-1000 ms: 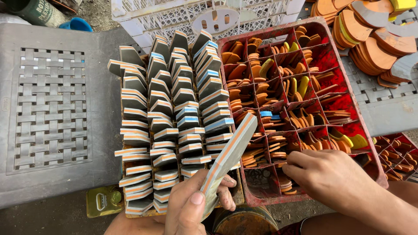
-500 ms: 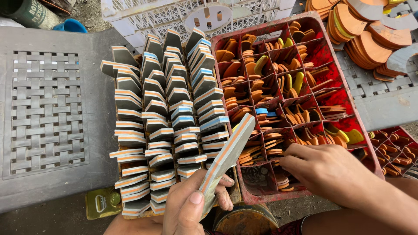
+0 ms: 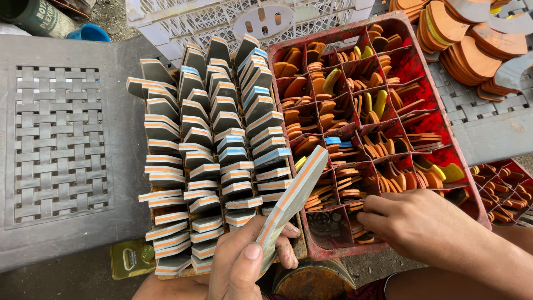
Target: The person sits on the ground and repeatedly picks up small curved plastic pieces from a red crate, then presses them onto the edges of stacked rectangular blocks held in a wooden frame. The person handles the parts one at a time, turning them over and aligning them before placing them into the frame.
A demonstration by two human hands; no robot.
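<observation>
grey table (image 3: 61,233) | left hand (image 3: 244,266) clamps layered strip (image 3: 291,203) | right hand (image 3: 427,228) fingers curled in red crate (image 3: 472,183)

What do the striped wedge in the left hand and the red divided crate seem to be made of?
The wedge in the left hand looks like layered foam or rubber sheet: matte grey faces, with orange and pale bands showing along its cut edge. The red crate looks like moulded plastic, with thin rigid dividers and a scuffed, dull finish. The right hand reaches into it.

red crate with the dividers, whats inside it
The red crate holds compartments of thin orange pieces, a few yellow and blue. The right hand covers the near compartments, so their contents are hidden.
</observation>
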